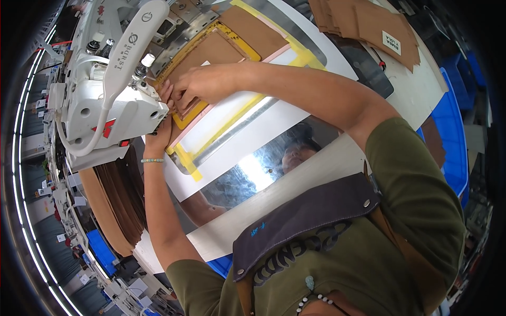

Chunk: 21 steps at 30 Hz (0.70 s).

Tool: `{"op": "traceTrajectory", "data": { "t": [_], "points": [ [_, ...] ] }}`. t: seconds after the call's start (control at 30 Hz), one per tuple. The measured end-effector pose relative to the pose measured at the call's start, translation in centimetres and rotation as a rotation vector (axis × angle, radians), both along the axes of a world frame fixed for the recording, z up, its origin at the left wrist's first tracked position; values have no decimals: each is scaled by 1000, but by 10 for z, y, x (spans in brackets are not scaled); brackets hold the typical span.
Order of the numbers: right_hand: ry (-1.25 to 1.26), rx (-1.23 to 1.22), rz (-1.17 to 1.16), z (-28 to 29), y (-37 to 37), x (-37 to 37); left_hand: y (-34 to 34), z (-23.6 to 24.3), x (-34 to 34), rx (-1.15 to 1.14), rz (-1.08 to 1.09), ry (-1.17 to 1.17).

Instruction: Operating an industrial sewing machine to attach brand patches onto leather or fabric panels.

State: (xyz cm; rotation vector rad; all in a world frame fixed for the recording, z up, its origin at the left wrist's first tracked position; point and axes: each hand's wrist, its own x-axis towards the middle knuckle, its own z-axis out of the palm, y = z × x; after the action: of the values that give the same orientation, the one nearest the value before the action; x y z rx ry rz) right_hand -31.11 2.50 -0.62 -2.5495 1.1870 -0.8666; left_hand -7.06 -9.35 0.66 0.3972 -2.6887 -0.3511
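A yellow-edged template [254,54] holds brown panel pieces [208,48] beneath the head of a white sewing machine [113,118]. My right hand [203,84] rests over the template's left part, its fingers bent down and closed at the brown material. What lies between those fingertips is hidden. Reaching up beside the machine head, my left hand [162,131] is mostly covered by it. Its fingertips show near my right fingers, stretched out at the template's edge. Yellow tape [224,129] borders the white sheet under the template.
Stacked brown panels [369,29] lie at the far right, one bearing a white label. More brown sheets [113,210] stand at the left below the machine. A blue bin [453,131] is at the right. A shiny metal plate [253,171] lies nearest me.
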Motion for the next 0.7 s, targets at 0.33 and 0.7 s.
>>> {"op": "traceTrajectory", "data": {
  "t": [0.33,0.7],
  "points": [
    [-15,-61,26,-3,-6,10,-5,18,20,-235,-3,-162],
    [23,-75,41,-2,-14,8,-56,-13,59,-395,-80,-181]
  ]
}}
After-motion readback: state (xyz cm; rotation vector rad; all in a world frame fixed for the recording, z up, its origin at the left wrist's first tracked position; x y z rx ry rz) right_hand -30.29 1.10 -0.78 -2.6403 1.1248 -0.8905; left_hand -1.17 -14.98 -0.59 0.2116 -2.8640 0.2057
